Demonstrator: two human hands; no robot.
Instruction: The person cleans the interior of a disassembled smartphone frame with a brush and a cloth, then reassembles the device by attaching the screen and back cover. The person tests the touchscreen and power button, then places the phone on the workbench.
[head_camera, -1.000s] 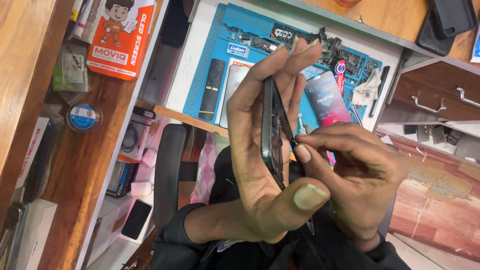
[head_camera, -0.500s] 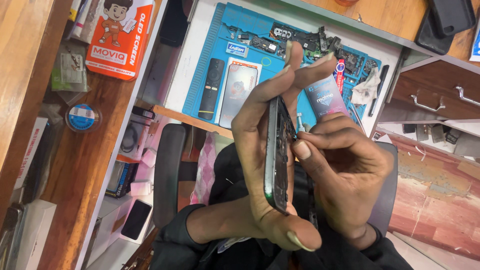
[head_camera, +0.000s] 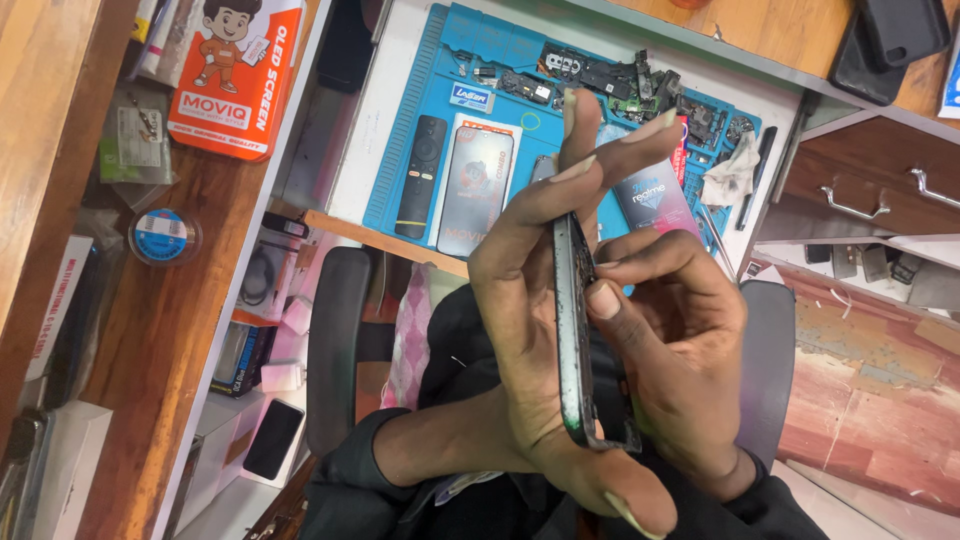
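Edgewise, the left hand gripped a phone in its fingers, while the right hand pinched the phone's edge. Beyond the phone lay a blue mat on the counter.

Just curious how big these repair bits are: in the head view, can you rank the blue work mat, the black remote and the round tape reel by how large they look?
1. Blue work mat, clearly the largest.
2. Black remote.
3. Round tape reel; shorter than the remote but wider, so these two are close and hard to rank.
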